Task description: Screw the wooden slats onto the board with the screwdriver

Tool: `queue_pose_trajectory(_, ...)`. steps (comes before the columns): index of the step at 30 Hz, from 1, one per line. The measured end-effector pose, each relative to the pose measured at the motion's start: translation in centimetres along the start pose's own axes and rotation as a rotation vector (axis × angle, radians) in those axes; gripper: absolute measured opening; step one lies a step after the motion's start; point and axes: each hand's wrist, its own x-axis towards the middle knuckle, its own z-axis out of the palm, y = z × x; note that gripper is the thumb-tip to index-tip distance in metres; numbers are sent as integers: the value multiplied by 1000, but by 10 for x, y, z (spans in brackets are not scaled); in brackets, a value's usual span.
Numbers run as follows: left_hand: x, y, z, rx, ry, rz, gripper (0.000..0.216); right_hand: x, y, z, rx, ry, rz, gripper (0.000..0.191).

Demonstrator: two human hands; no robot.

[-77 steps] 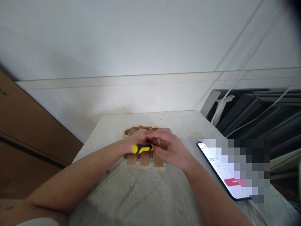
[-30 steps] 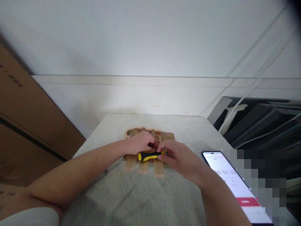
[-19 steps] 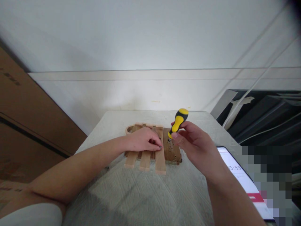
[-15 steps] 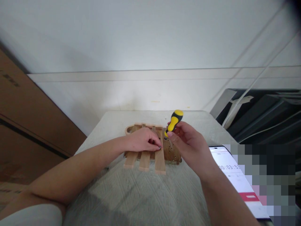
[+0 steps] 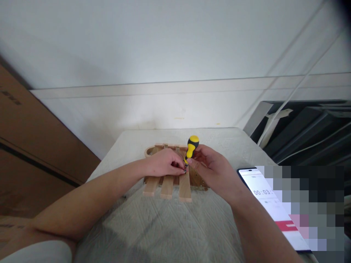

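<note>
A small wooden slat assembly (image 5: 167, 184) lies on a pale quilted table top (image 5: 170, 226); several light slats cross a darker curved piece. My left hand (image 5: 163, 166) rests on the slats with its fingertips pinched on a small dark screw at the right slat. My right hand (image 5: 211, 170) grips a yellow and black screwdriver (image 5: 191, 148), held nearly upright. Its tip comes down right at my left fingertips.
A phone (image 5: 270, 204) with a lit timer screen lies at the right of the table, partly blurred out. A brown cardboard box (image 5: 33, 146) stands to the left. Dark panels and white cables (image 5: 301, 124) lean at the right against the white wall.
The screwdriver lay flat between both hands a second ago. My right hand has lifted it, stood it upright and brought its tip leftward and down to my left fingertips.
</note>
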Motion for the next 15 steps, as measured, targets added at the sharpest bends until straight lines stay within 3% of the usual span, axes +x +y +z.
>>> queue_pose_trajectory(6, -1, 3, -2, 3, 0, -8, 17, -1, -1, 0, -25, -4, 26, 15)
queue_pose_trajectory(15, 2, -9, 2, 53, 56, 97, 19, -3, -5, 2, -118, -46, -51, 17)
